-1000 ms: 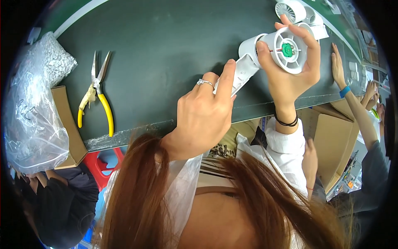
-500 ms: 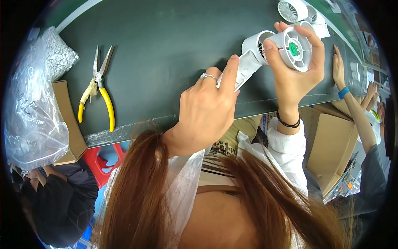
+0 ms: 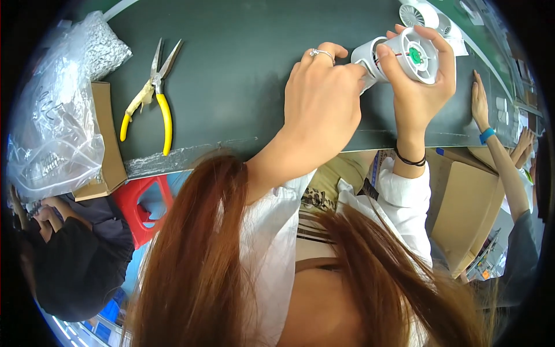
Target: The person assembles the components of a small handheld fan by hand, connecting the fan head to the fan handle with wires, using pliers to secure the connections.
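Note:
My right hand grips a white round fan housing with a green centre, held above the dark green work surface. My left hand, wearing a ring, pinches the white handle end of that same housing from the left. Both hands touch the part. My long brown hair hangs across the lower part of the view.
Yellow-handled pliers lie at the left on the surface. A clear bag of small metal parts sits on a cardboard box. More white fan parts lie at top right. Another person's hand rests at the right; a red stool stands below.
Both hands have shifted slightly up and left with the fan housing. My left hand's fingers have closed in tighter on the handle end.

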The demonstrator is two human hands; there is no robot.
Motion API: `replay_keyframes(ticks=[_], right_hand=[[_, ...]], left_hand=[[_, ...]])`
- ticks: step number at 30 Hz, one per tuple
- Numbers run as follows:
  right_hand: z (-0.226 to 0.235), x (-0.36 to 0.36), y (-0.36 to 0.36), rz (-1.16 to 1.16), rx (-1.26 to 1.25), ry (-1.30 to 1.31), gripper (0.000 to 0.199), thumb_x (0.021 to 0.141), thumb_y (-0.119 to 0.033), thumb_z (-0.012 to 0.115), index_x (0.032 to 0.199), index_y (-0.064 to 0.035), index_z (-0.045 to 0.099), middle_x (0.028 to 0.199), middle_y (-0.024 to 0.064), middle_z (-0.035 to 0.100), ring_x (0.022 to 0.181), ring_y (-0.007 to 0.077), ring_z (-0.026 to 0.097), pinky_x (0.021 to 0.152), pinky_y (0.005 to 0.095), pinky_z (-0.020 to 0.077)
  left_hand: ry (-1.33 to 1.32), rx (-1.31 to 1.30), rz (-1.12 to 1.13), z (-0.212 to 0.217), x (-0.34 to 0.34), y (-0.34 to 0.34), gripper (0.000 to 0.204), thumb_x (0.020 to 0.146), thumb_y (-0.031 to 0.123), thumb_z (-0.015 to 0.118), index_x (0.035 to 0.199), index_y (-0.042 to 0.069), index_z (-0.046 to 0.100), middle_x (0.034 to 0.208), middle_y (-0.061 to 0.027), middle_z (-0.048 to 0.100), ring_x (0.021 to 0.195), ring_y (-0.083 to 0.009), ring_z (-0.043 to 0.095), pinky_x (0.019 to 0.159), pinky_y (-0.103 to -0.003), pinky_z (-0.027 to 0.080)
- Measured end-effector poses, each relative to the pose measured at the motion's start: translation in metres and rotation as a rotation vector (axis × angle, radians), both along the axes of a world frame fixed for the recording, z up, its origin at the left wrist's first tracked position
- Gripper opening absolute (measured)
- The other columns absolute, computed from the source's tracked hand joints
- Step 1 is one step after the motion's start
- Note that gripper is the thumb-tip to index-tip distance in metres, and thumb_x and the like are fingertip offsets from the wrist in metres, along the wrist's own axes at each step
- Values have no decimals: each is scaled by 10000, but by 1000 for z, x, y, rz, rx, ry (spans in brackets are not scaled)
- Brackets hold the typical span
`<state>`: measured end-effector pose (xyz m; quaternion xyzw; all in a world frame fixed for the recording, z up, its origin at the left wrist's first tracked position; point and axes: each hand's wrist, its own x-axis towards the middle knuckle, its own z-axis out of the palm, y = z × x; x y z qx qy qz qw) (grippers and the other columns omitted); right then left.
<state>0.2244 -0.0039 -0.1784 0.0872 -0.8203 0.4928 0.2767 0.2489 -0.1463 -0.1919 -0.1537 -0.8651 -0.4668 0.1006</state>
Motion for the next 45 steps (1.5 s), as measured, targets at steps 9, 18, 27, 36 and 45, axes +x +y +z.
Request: replay_keyframes(ticks=[9,18,27,36,45], right_hand=[[-4,-8,20,-3,-23,21,424,694,8,753,1073,12,562,967,149,662,888,183,643,754,282,535],[-3,1,8,-12,-27,26,409,690,-9,757,1058,13,582,954,133,669,873,167,643,754,272,524],[-12,0,7,-13,-48,78,402,670,-40,777,1033,2,609,900,94,672,812,128,640,717,244,517],[-15,0,12,160,-101,41,471,688,32,730,1134,19,579,954,139,666,955,235,643,852,315,488],[-14,1,17,190,-6,109,493,687,28,728,1152,13,565,993,168,650,985,269,630,866,353,486]], left_hand=[[-61,72,-21,4,-3,9,133,711,54,664,826,-7,689,859,-170,665,791,-330,637,721,-389,490],[-58,41,54,3,-4,16,113,717,71,679,768,-27,654,779,-181,650,705,-349,636,625,-419,496],[-102,90,88,-4,2,18,113,715,78,695,795,2,670,693,-167,648,617,-317,618,587,-393,462],[-52,79,46,-6,4,14,127,719,39,671,832,-19,658,700,-180,645,629,-330,624,593,-386,474],[-68,47,37,-6,4,14,126,725,25,664,842,-20,655,762,-194,651,677,-344,629,638,-407,481]])
